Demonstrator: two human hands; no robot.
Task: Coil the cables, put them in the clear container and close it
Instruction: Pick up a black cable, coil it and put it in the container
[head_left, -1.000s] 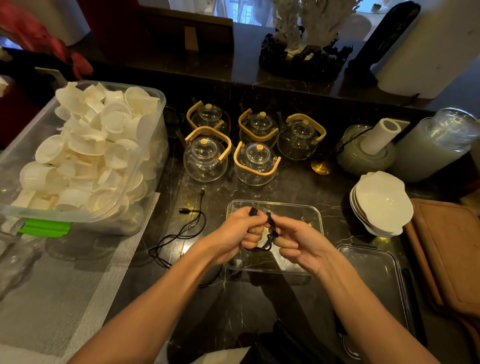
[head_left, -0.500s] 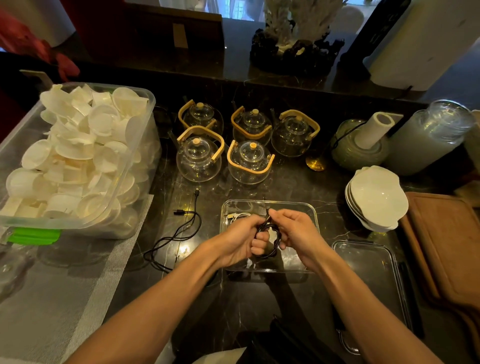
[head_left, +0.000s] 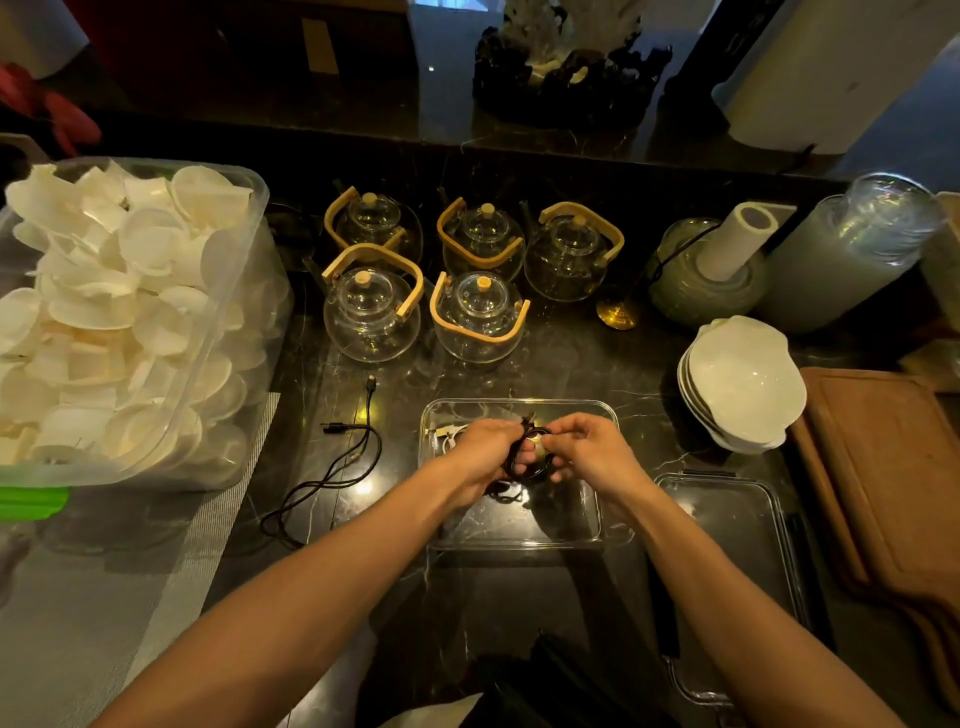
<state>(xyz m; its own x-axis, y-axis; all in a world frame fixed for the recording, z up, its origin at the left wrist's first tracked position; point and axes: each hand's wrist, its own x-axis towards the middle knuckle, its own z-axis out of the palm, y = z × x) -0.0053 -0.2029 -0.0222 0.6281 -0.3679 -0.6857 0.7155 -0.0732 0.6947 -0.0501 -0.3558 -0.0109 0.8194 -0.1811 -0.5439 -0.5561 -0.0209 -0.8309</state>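
Glossy marble counter (head_left: 561, 374), glass teapots (head_left: 370, 317)

No text, label, brand, number or sign can be read on anything in view.

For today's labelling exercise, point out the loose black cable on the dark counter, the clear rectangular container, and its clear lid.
Loose black cable (head_left: 347, 460), head view, on its middle loops.
Clear rectangular container (head_left: 519, 402), head view, far rim.
Clear lid (head_left: 727, 514), head view, flat centre panel.
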